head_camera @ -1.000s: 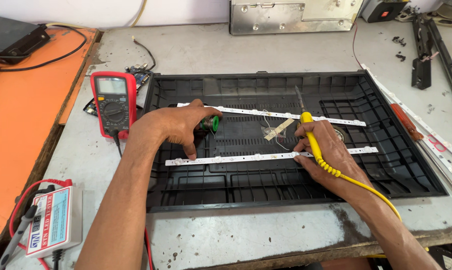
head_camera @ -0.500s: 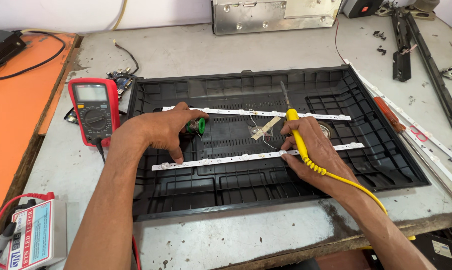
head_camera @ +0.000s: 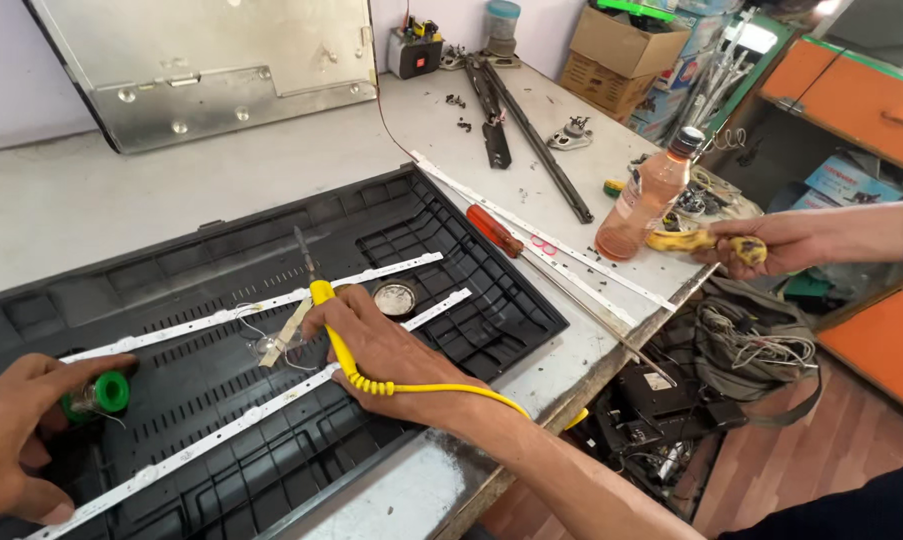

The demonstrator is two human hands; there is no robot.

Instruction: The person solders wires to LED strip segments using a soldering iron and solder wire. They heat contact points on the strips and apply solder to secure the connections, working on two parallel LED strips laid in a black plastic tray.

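The grey workbench (head_camera: 171,190) fills most of the view. A bare metal panel (head_camera: 221,60) leans against the wall at its far edge. A black plastic back cover (head_camera: 441,270) lies flat on the bench, ribbed inside. Two long white light strips lie across it: the farther strip (head_camera: 371,275) and the nearer strip (head_camera: 211,435), roughly parallel and apart. A third thin strip (head_camera: 571,250) lies on the bench just beyond the cover's right edge, with a red-handled screwdriver (head_camera: 493,230) beside it. Long black metal bars (head_camera: 531,140) lie farther back.

The person's right hand (head_camera: 381,345) rests on the cover between the two strips, fingers wrapped around a yellow soldering iron (head_camera: 321,300). The iron's tip points up and away, and its coiled yellow cord (head_camera: 441,390) runs back along the wrist. A small round part (head_camera: 394,297) sits just beside this hand. Thin wires and a tan strip (head_camera: 286,335) lie just left of the iron.

The left hand (head_camera: 16,435) is at the cover's left edge, fingers curled around a green solder spool (head_camera: 106,392).

At the bench's right edge stands a bottle of orange liquid (head_camera: 643,200). Another person's hand (head_camera: 771,242) reaches in from the right, gripping a banana (head_camera: 696,240) near the bottle.
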